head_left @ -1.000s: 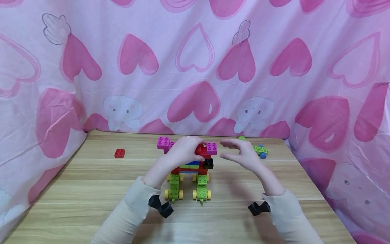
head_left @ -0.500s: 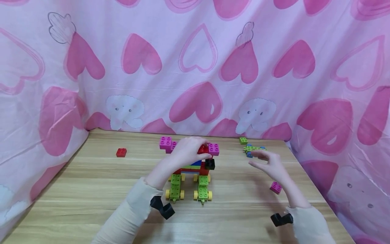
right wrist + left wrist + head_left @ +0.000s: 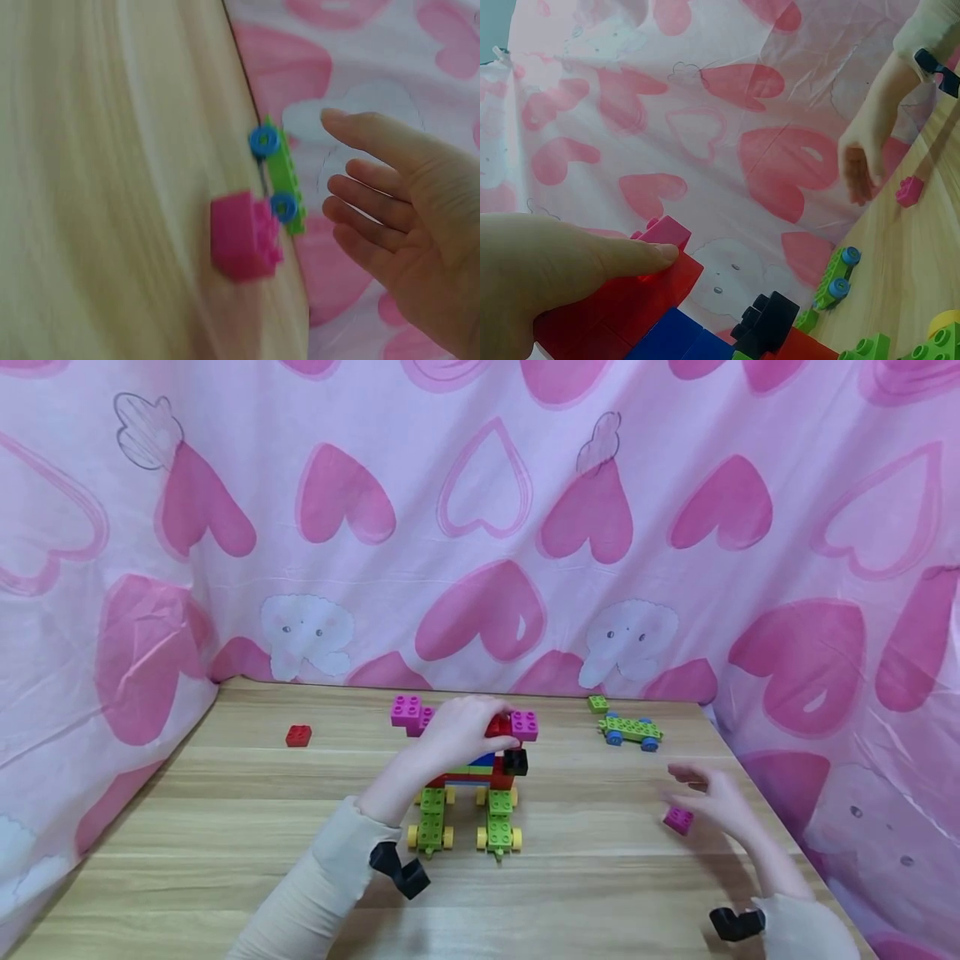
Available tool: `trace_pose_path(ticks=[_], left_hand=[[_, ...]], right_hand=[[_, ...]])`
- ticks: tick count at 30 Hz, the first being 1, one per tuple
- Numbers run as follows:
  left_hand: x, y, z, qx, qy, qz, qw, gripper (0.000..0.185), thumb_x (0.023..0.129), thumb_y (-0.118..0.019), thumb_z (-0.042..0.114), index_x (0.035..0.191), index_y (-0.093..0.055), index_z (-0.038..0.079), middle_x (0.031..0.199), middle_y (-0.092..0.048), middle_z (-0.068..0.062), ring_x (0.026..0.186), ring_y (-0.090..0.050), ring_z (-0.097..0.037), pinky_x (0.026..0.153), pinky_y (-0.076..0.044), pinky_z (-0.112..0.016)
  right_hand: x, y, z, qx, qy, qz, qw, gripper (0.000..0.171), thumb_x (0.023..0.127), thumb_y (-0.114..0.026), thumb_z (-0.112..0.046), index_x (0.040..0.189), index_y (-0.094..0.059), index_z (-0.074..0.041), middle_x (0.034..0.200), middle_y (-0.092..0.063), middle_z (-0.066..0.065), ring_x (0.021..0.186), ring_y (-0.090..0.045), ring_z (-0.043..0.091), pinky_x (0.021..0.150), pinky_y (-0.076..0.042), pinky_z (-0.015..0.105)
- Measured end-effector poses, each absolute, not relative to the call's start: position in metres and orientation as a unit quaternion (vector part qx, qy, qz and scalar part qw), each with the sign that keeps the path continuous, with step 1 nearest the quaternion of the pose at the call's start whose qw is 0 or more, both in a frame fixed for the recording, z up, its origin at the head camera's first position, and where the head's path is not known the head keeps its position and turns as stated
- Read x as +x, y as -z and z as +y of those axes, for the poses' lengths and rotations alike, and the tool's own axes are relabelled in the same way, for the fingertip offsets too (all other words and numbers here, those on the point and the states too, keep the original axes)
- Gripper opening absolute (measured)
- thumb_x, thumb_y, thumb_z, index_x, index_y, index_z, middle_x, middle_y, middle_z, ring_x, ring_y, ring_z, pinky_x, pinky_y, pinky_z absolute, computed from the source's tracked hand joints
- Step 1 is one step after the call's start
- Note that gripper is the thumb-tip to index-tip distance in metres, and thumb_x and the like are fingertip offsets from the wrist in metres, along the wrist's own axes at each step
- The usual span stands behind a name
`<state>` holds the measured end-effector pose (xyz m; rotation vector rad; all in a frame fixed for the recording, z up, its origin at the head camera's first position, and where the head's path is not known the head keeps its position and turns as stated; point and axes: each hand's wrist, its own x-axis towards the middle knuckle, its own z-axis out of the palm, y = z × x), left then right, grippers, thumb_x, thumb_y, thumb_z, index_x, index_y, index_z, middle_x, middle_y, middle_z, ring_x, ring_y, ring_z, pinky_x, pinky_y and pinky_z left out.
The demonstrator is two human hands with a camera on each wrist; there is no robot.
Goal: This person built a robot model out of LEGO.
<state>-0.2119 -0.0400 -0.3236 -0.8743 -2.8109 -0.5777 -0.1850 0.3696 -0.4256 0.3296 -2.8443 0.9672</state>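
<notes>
A brick model stands mid-table on two green wheeled bases, with red, blue and black bricks above and magenta bricks at both top ends. My left hand grips its red top, thumb against the red brick in the left wrist view. My right hand hovers open over the table's right side, just beside a small magenta brick that lies loose on the wood. The right wrist view shows that magenta brick next to my straight fingers, apart from them.
A green wheeled plate with blue wheels and a small green brick lie at the back right. A red brick sits at the back left. Pink heart-print cloth walls the wooden table on three sides.
My right hand left the model, swept right and toward me, and now hovers by the small magenta brick. My left hand stayed on the model's top.
</notes>
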Motion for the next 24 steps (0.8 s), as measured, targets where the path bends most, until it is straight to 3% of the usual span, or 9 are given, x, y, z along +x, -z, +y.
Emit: trace_pose_path(ticks=[2, 6, 10, 18, 24], left_hand=[[-0.212, 0.324, -0.040, -0.289, 0.192, -0.935, 0.072, 0.045, 0.087, -0.072, 0.042, 0.125, -0.066, 0.017, 0.113, -0.072, 0.001, 0.102, -0.066, -0.016, 0.088, -0.055, -0.032], [-0.212, 0.323, -0.040, -0.289, 0.187, -0.936, 0.074, 0.045, 0.087, -0.072, 0.042, 0.125, -0.066, 0.017, 0.112, -0.072, 0.001, 0.101, -0.067, -0.016, 0.087, -0.055, -0.032], [-0.212, 0.323, -0.040, -0.291, 0.184, -0.936, 0.076, 0.045, 0.087, -0.072, 0.042, 0.124, -0.066, 0.017, 0.112, -0.072, 0.001, 0.101, -0.066, -0.016, 0.087, -0.055, -0.032], [-0.212, 0.323, -0.039, -0.287, 0.183, -0.938, 0.071, 0.046, 0.088, -0.072, 0.042, 0.125, -0.066, 0.016, 0.114, -0.071, 0.000, 0.104, -0.066, -0.017, 0.089, -0.055, -0.032], [-0.212, 0.324, -0.040, -0.287, 0.185, -0.937, 0.070, 0.046, 0.088, -0.072, 0.042, 0.126, -0.066, 0.017, 0.115, -0.071, 0.000, 0.105, -0.066, -0.017, 0.090, -0.055, -0.033]], right_hand=[[-0.183, 0.430, 0.376, 0.102, -0.315, -0.943, 0.040, 0.052, 0.081, -0.079, -0.015, 0.123, -0.060, 0.009, 0.118, -0.065, 0.027, 0.102, -0.062, 0.016, 0.084, -0.050, 0.014], [-0.180, 0.435, 0.384, 0.084, -0.316, -0.945, -0.018, 0.060, 0.079, -0.081, -0.017, 0.125, -0.056, 0.012, 0.117, -0.064, 0.028, 0.102, -0.064, 0.026, 0.080, -0.053, 0.023], [-0.178, 0.441, 0.388, 0.078, -0.318, -0.943, -0.060, 0.067, 0.076, -0.083, -0.017, 0.127, -0.052, 0.013, 0.114, -0.066, 0.024, 0.095, -0.063, 0.026, 0.074, -0.052, 0.023], [-0.182, 0.451, 0.392, 0.089, -0.324, -0.939, -0.070, 0.061, 0.070, -0.086, -0.014, 0.117, -0.057, 0.012, 0.101, -0.065, 0.015, 0.083, -0.057, 0.011, 0.070, -0.050, 0.021], [-0.185, 0.457, 0.395, 0.077, -0.312, -0.944, -0.076, 0.053, 0.071, -0.085, -0.015, 0.110, -0.058, 0.007, 0.095, -0.063, 0.010, 0.082, -0.055, 0.013, 0.068, -0.048, 0.022]])
